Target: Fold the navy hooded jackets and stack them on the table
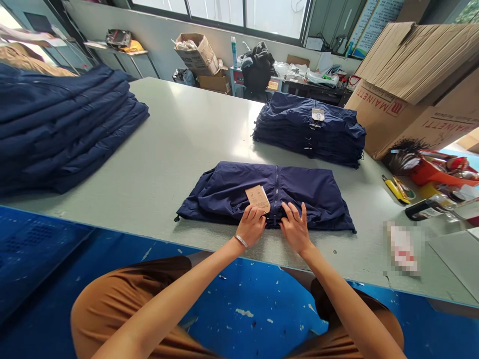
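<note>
A folded navy jacket [307, 192] lies on the table in front of me, its zipper running front to back down the middle. A brown paper hang tag [257, 198] rests on it just left of the zipper. My left hand [252, 223] is closed, its curled fingers on the jacket's near edge, touching the tag's lower end. On the right side of the zipper, my right hand [295, 227] lies with fingers apart on the cloth near the same edge. The fingertips of both hands are partly hidden.
Behind the jacket stands a stack of folded navy jackets [307, 132]. A larger navy pile [67, 129] covers the table's left end. At right are cardboard boxes [389, 112], an orange basket [434, 169], a yellow cutter [395, 189] and a dark bottle [426, 208].
</note>
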Motion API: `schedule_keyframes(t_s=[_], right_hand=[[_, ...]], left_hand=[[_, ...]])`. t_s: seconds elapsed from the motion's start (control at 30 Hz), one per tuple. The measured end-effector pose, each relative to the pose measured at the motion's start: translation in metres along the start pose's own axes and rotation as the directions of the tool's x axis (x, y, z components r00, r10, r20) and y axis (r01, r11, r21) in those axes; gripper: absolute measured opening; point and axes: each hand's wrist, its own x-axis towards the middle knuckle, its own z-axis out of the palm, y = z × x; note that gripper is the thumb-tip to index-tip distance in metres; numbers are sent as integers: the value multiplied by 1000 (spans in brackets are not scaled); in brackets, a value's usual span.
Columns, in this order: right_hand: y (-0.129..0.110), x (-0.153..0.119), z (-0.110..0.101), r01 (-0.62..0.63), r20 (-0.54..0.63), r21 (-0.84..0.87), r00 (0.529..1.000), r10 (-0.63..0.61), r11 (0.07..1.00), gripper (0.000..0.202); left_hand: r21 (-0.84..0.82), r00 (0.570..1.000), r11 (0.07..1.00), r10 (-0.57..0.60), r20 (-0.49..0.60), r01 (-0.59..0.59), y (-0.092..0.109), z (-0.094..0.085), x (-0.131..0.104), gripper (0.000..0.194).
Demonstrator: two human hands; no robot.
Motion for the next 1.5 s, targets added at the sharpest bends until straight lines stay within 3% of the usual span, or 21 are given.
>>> schedule_keyframes(t_s=[0.2,0.37,0.6,0.7,0.8,0.9,1.03,1.1,1.3,1.5], right_hand=[[2,-2,-7,17,22,42,1000,-18,999,7],[0,-1,1,-11,-2,39,1000,11,999,9],[1,9,14,50,-133,33,990,-45,998,22],[5,12,14,70,-183,26,981,-64,997,23],[9,11,16,88,-196,-7,977,-87,996,25],[11,6,21,85,-173,-35,981,-90,996,26],[14,-2,27,45,-88,42,995,-41,998,27],[17,-4,28,45,-61,79,997,-40,996,27],[29,-2,25,123,-11,26,992,-122,992,27],[37,-8,18,211,57,116,974,-218,971,27]], left_hand=[[3,999,999,32,2,-32,-3,3,2,19],[8,998,999,41,-52,-41,-6,2,2,21],[5,998,999,35,-59,-35,-7,-6,4,15],[30,999,999,32,-18,-32,-11,-3,5,11],[72,997,996,52,-50,-48,-15,3,6,18],[69,995,997,43,-87,-37,-18,5,4,17],[-34,999,999,37,-4,-37,-21,3,-4,8],[-38,1000,999,20,13,-19,-24,3,-7,12],[26,997,998,53,53,-54,-29,9,-1,23],[66,995,993,95,40,-98,-28,3,-2,20]])
